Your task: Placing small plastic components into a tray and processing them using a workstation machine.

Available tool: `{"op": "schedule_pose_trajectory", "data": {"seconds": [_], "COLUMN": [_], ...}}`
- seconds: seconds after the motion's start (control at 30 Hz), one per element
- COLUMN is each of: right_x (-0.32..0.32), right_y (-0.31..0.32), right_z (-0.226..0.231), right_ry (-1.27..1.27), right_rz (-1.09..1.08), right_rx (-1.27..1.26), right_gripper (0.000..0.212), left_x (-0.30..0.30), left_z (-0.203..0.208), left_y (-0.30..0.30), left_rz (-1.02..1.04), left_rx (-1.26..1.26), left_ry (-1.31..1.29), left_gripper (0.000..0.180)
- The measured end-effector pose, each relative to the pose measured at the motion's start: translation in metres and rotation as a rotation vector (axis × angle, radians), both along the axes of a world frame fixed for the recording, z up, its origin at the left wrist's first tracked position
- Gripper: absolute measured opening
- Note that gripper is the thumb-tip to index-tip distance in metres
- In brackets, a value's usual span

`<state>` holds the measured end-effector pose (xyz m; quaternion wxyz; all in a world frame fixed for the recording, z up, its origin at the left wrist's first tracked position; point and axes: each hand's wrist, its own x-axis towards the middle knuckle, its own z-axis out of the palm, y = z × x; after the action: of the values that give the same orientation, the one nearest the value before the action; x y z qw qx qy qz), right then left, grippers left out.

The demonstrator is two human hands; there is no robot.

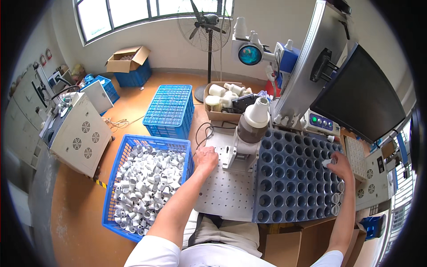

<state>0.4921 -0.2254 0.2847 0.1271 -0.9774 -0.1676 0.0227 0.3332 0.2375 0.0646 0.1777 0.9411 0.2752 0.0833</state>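
Pinches a white part (pixel 328 163) in the right fingers (pixel 337 156) over the holed tray (pixel 271 192), seemingly for fine control, and curls the left fingers (pixel 208 153), impossible to tell whether around anything, near the blue bin (pixel 158 141).

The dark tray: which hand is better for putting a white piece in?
The right hand, probably: it holds a white piece over the dark tray; the left hand is farther away.

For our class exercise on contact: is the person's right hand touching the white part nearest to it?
Touching: the head view shows the right hand gripping the right side of the white part, no gap visible.
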Motion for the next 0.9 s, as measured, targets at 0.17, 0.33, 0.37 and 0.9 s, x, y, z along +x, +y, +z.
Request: {"op": "schedule_pose_trajectory", "data": {"seconds": [0.17,0.33,0.37,0.9], "right_x": [0.015,0.036,0.036,0.027], "right_y": [0.110,0.150,0.155,0.155], "right_z": [-0.058,-0.133,-0.138,-0.134], "right_ry": [-0.049,-0.334,-0.335,-0.272], "right_rz": [0.111,0.016,-0.002,-0.007], "right_rx": [0.373,0.887,0.899,0.933], "right_gripper": [0.035,0.034,0.035,0.038], "left_x": [-0.013,-0.005,-0.008,-0.010], "left_z": [0.001,0.001,0.002,-0.006], "left_y": [0.006,0.000,0.002,0.011], "left_rz": [0.028,0.025,0.046,0.017], "left_rx": [0.002,-0.027,-0.040,-0.032], "left_ry": [-0.021,-0.030,-0.021,-0.012], "left_gripper": [0.026,0.026,0.026,0.027]}}
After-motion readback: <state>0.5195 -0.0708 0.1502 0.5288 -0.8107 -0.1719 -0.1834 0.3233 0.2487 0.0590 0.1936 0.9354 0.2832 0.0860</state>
